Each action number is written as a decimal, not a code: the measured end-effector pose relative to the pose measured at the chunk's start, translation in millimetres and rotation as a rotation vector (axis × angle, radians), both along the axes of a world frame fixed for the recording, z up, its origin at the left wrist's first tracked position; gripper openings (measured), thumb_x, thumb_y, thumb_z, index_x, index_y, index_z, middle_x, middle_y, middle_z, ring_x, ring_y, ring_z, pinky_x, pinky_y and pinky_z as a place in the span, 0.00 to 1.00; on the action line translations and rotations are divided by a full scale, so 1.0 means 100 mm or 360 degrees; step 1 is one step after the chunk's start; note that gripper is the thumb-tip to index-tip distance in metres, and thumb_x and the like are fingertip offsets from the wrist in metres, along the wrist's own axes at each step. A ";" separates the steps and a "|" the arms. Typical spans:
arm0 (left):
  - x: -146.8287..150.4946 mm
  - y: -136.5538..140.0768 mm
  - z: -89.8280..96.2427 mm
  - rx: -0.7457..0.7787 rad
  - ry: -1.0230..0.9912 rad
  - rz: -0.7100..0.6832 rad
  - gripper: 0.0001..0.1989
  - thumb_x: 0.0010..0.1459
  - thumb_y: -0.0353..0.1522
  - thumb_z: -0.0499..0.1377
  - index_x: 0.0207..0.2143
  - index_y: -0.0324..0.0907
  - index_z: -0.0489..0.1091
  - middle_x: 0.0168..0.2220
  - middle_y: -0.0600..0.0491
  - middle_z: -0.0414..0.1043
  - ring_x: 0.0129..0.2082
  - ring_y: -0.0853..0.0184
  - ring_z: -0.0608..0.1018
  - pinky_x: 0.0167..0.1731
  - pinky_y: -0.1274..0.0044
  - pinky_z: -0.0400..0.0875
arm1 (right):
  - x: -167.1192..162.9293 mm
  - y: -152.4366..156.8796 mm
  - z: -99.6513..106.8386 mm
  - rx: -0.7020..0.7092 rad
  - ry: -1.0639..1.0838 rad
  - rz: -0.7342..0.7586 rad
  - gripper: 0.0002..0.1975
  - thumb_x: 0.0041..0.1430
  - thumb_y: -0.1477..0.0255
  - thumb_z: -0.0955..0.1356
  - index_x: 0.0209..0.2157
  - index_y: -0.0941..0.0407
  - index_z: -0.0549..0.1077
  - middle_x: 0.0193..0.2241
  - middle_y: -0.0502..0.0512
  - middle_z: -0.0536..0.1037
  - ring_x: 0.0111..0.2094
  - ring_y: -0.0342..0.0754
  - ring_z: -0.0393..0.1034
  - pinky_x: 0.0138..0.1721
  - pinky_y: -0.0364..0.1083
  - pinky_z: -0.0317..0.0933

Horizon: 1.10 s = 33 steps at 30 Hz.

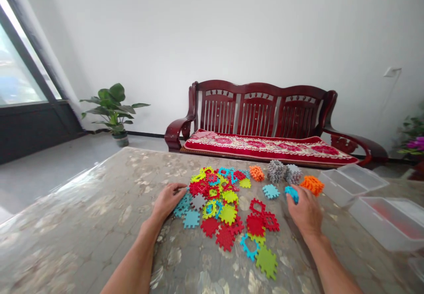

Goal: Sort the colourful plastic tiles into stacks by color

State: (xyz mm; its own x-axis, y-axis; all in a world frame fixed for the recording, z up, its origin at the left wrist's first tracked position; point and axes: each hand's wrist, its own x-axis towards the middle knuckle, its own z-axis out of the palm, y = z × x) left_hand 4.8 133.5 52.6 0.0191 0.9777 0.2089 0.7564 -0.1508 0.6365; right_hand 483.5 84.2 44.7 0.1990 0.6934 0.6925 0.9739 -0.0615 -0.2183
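Observation:
My right hand (pixel 306 210) is closed around a small stack of bright blue interlocking tiles (pixel 291 194), just above or on the table. At the left edge of a loose pile of tiles, my left hand (pixel 168 199) has its fingers stretched out beside some teal tiles (pixel 191 219); whether the fingertips touch them is hard to tell. Red tiles (pixel 225 237), lime green tiles (pixel 228 214) and a grey tile (pixel 198 201) are among the pile. A light teal tile (pixel 270 191) lies apart, left of my right hand. An orange stack (pixel 312 185) sits just behind that hand.
Grey stacks (pixel 276 171) and a smaller orange stack (pixel 256 173) stand at the table's far side. Two clear plastic boxes (pixel 391 223) are at the right, the nearer one with something red inside. A patterned cloth (pixel 99 223) covers the table. Beyond is a wooden bench (pixel 255 113).

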 end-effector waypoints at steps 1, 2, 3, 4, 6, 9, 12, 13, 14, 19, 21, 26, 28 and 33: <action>0.02 0.00 0.00 0.0007 -0.0026 -0.0051 0.20 0.55 0.44 0.56 0.41 0.44 0.79 0.40 0.50 0.81 0.41 0.60 0.80 0.45 0.72 0.72 | -0.07 0.01 0.00 0.0048 0.0036 0.0125 0.18 0.62 0.64 0.61 0.47 0.58 0.73 0.44 0.63 0.77 0.46 0.56 0.69 0.50 0.52 0.61; 0.04 0.00 -0.01 0.0016 -0.0041 -0.0099 0.19 0.55 0.45 0.57 0.41 0.44 0.79 0.40 0.50 0.81 0.41 0.60 0.79 0.46 0.72 0.72 | -0.15 0.02 0.00 0.0062 0.0074 0.0250 0.17 0.62 0.65 0.61 0.45 0.58 0.74 0.44 0.62 0.78 0.46 0.55 0.70 0.51 0.52 0.61; 0.07 0.00 -0.02 0.0032 -0.0051 -0.0139 0.19 0.54 0.44 0.58 0.41 0.44 0.79 0.40 0.50 0.81 0.41 0.60 0.79 0.46 0.72 0.72 | -0.26 0.01 0.02 0.0043 0.0112 0.0369 0.16 0.62 0.65 0.61 0.44 0.57 0.75 0.43 0.62 0.78 0.46 0.54 0.70 0.51 0.52 0.61; 0.09 0.00 -0.03 0.0056 -0.0058 -0.0164 0.19 0.53 0.44 0.59 0.41 0.45 0.79 0.41 0.51 0.81 0.42 0.60 0.79 0.48 0.71 0.71 | -0.39 0.00 0.04 -0.0006 0.0147 0.0478 0.14 0.61 0.65 0.62 0.42 0.56 0.75 0.42 0.60 0.79 0.45 0.54 0.70 0.51 0.52 0.61; 0.14 0.01 -0.06 0.0114 -0.0066 -0.0171 0.18 0.53 0.43 0.60 0.42 0.45 0.79 0.43 0.51 0.80 0.45 0.60 0.78 0.50 0.71 0.70 | -0.69 -0.06 0.12 -0.0175 0.0199 0.0665 0.12 0.59 0.67 0.64 0.41 0.54 0.76 0.41 0.58 0.79 0.45 0.53 0.70 0.51 0.52 0.61; 0.18 0.02 -0.12 0.0152 -0.0051 -0.0132 0.17 0.55 0.42 0.59 0.42 0.45 0.79 0.43 0.51 0.80 0.45 0.60 0.78 0.51 0.70 0.69 | -1.20 -0.21 0.29 -0.0466 0.0222 0.0991 0.10 0.57 0.72 0.66 0.40 0.52 0.77 0.41 0.54 0.80 0.45 0.51 0.69 0.50 0.50 0.61; 0.17 0.05 -0.16 0.0134 -0.0046 -0.0088 0.16 0.57 0.41 0.56 0.41 0.45 0.79 0.42 0.51 0.81 0.44 0.60 0.79 0.49 0.71 0.70 | -1.64 -0.32 0.44 -0.0581 0.0183 0.1150 0.15 0.55 0.72 0.69 0.45 0.52 0.76 0.45 0.53 0.78 0.49 0.52 0.67 0.53 0.50 0.59; 0.16 0.05 -0.17 0.0123 -0.0048 -0.0075 0.16 0.57 0.41 0.55 0.41 0.46 0.79 0.42 0.51 0.81 0.44 0.60 0.79 0.49 0.71 0.70 | -1.75 -0.34 0.47 -0.0623 0.0152 0.1165 0.17 0.54 0.71 0.70 0.47 0.52 0.75 0.46 0.53 0.78 0.49 0.52 0.66 0.53 0.50 0.58; 0.16 0.06 -0.18 0.0113 -0.0051 -0.0068 0.16 0.57 0.41 0.54 0.41 0.46 0.79 0.42 0.52 0.81 0.44 0.61 0.79 0.49 0.71 0.70 | -1.85 -0.34 0.48 -0.0673 0.0100 0.1169 0.19 0.54 0.70 0.70 0.49 0.52 0.74 0.47 0.54 0.78 0.50 0.53 0.65 0.53 0.51 0.58; 0.14 0.06 -0.17 0.0093 -0.0048 -0.0054 0.16 0.57 0.39 0.54 0.41 0.46 0.78 0.43 0.52 0.81 0.45 0.61 0.79 0.49 0.71 0.70 | -2.09 -0.27 0.44 -0.0900 -0.0181 0.1015 0.28 0.55 0.65 0.70 0.58 0.53 0.68 0.50 0.60 0.75 0.52 0.59 0.64 0.53 0.56 0.57; 0.14 0.06 -0.17 0.0100 -0.0044 -0.0049 0.16 0.57 0.38 0.54 0.41 0.46 0.78 0.43 0.52 0.81 0.45 0.61 0.79 0.50 0.71 0.70 | -2.12 -0.25 0.42 -0.0927 -0.0229 0.0957 0.29 0.56 0.64 0.69 0.59 0.53 0.67 0.49 0.61 0.75 0.52 0.59 0.64 0.54 0.56 0.57; 0.15 0.06 -0.17 0.0096 -0.0014 -0.0021 0.16 0.57 0.38 0.53 0.41 0.47 0.78 0.43 0.52 0.81 0.46 0.61 0.79 0.50 0.71 0.70 | -2.11 -0.25 0.43 -0.0874 -0.0226 0.0946 0.31 0.54 0.68 0.69 0.61 0.56 0.65 0.48 0.62 0.76 0.52 0.60 0.64 0.55 0.56 0.58; 0.15 0.06 -0.17 0.0081 0.0000 -0.0010 0.16 0.57 0.37 0.53 0.41 0.47 0.78 0.43 0.52 0.81 0.46 0.61 0.79 0.49 0.72 0.70 | -2.06 -0.25 0.45 -0.0829 -0.0167 0.0946 0.33 0.54 0.71 0.69 0.62 0.56 0.64 0.50 0.62 0.75 0.52 0.59 0.65 0.56 0.56 0.58; 0.15 0.06 -0.14 0.0074 -0.0005 -0.0026 0.17 0.57 0.37 0.52 0.41 0.47 0.78 0.43 0.52 0.81 0.46 0.61 0.79 0.50 0.71 0.70 | -1.89 -0.21 0.46 -0.0743 0.0208 0.1007 0.36 0.52 0.77 0.68 0.63 0.55 0.61 0.56 0.60 0.71 0.56 0.54 0.66 0.57 0.52 0.61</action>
State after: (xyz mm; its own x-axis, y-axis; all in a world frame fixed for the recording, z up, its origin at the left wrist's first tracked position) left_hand 19.6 139.2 38.2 0.0341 0.9665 0.2544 0.7515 -0.1926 0.6310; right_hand 294.6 62.8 90.9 -0.2699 0.9148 0.3006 0.8231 0.3812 -0.4209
